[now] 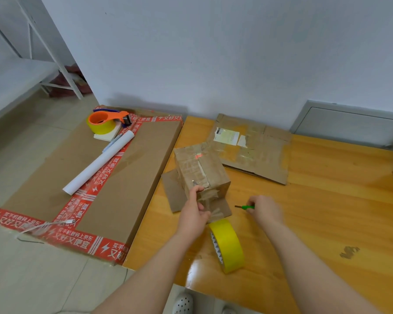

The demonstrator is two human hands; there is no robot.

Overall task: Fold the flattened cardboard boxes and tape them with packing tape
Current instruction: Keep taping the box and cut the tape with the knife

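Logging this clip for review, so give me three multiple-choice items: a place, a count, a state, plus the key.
1. The orange tape dispenser sits: A on the white shelf; B on the large box; C on the floor.
2. Yellow tape rolls in view: A one; B two; C three.
3. The left hand is: A lying flat and open; B gripping the small box; C lifting a tape roll.
Key: 1 B, the large box beside the table carries it. 2 B, the dispenser roll and the loose roll on the table. 3 B, its fingers curl round the box's near end.
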